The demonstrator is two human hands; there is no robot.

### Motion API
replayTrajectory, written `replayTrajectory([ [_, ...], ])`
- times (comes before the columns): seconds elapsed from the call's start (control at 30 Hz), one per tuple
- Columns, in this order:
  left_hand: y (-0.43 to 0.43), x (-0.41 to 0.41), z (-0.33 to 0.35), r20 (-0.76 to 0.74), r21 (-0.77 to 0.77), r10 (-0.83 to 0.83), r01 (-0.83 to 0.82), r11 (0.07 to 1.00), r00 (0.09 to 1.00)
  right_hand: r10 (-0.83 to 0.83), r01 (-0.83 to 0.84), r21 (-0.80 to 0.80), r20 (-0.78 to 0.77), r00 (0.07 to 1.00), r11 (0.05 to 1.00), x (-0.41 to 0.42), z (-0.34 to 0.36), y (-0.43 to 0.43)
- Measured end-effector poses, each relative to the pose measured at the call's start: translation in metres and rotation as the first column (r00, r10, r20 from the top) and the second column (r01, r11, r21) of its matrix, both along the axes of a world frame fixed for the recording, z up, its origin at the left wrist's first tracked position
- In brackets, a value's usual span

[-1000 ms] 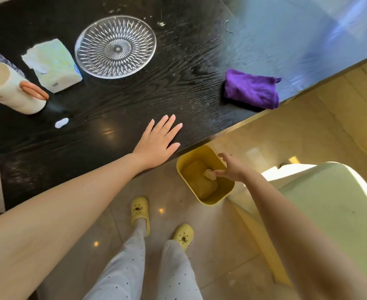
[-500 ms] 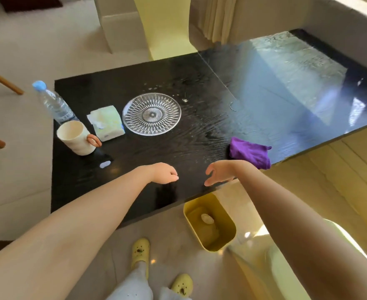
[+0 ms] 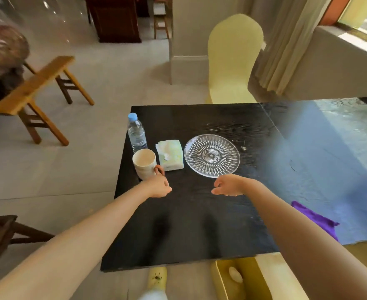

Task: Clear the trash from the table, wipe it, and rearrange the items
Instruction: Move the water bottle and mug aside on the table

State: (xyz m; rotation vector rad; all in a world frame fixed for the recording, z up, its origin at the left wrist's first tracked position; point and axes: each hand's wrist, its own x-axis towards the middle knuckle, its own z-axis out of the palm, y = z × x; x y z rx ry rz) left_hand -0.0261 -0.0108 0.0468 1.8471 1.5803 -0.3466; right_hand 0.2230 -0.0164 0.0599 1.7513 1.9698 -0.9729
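My left hand [image 3: 159, 187] hovers low over the black table [image 3: 199, 224], just right of the cream mug [image 3: 144, 163], with its fingers pinched together. The small white scrap that lay there is hidden under it. My right hand [image 3: 228, 188] floats in front of the glass plate [image 3: 212, 155], fingers loosely curled and apart, holding nothing. A tissue pack [image 3: 170, 155] sits between mug and plate, and a water bottle [image 3: 136, 133] stands behind the mug. A purple cloth [image 3: 316, 219] lies near the table's right front edge.
A yellow bin [image 3: 218, 280] with a pale crumpled piece [image 3: 235, 274] inside stands on the floor below the table's front edge, beside my yellow slipper [image 3: 157, 277]. A yellow-covered chair [image 3: 232, 59] stands behind the table. A wooden bench [image 3: 35, 83] is at the left.
My right hand left the bin, where the pale piece now lies, and rose over the table. My left hand lifted off the table edge and closed over the white scrap's spot. The view tilted up.
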Motion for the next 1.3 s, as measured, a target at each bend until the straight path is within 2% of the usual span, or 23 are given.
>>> replayTrajectory([
  [0.13, 0.033, -0.053, -0.003, -0.010, 0.060, 0.305, -0.304, 0.951, 0.952, 0.024, -0.023, 0.067, -0.019, 1.000, 0.997, -0.045, -0.012, 0.040],
  [0.27, 0.069, -0.095, -0.004, -0.014, 0.121, 0.461, -0.457, 0.881, 0.887, 0.003, 0.009, 0.094, -0.128, 0.992, 0.996, -0.094, -0.029, 0.072],
  [0.33, 0.089, -0.110, -0.001, 0.066, 0.145, 0.513, -0.517, 0.844, 0.856, -0.027, 0.040, 0.073, -0.173, 0.985, 0.997, -0.117, -0.038, 0.081],
  [0.4, 0.114, -0.123, 0.001, 0.217, 0.132, 0.544, -0.576, 0.807, 0.811, -0.049, 0.060, 0.052, -0.190, 0.981, 0.997, -0.136, -0.049, 0.089],
  [0.57, 0.166, -0.133, 0.004, 0.468, 0.142, 0.477, -0.597, 0.790, 0.744, -0.092, 0.097, 0.010, -0.243, 0.966, 0.995, -0.167, -0.073, 0.102],
  [0.67, 0.185, -0.129, -0.005, 0.523, 0.109, 0.441, -0.571, 0.814, 0.729, -0.152, 0.157, -0.007, -0.305, 0.940, 0.988, -0.176, -0.085, 0.105],
  [0.77, 0.192, -0.123, -0.017, 0.537, 0.098, 0.414, -0.542, 0.835, 0.735, -0.282, 0.272, -0.083, -0.413, 0.866, 0.959, -0.180, -0.091, 0.105],
  [0.87, 0.196, -0.118, -0.024, 0.535, 0.154, 0.399, -0.550, 0.821, 0.745, -0.343, 0.323, -0.130, -0.493, 0.800, 0.938, -0.181, -0.088, 0.101],
  [1.03, 0.202, -0.120, -0.024, 0.480, 0.267, 0.330, -0.494, 0.827, 0.813, -0.327, 0.322, -0.107, -0.544, 0.773, 0.941, -0.173, -0.084, 0.102],
  [1.13, 0.201, -0.126, -0.020, 0.477, 0.264, 0.349, -0.511, 0.818, 0.807, -0.315, 0.340, -0.076, -0.599, 0.736, 0.938, -0.163, -0.071, 0.106],
  [1.3, 0.196, -0.133, 0.003, 0.530, 0.290, 0.308, -0.511, 0.809, 0.790, -0.275, 0.376, 0.030, -0.629, 0.728, 0.926, -0.141, -0.040, 0.110],
])
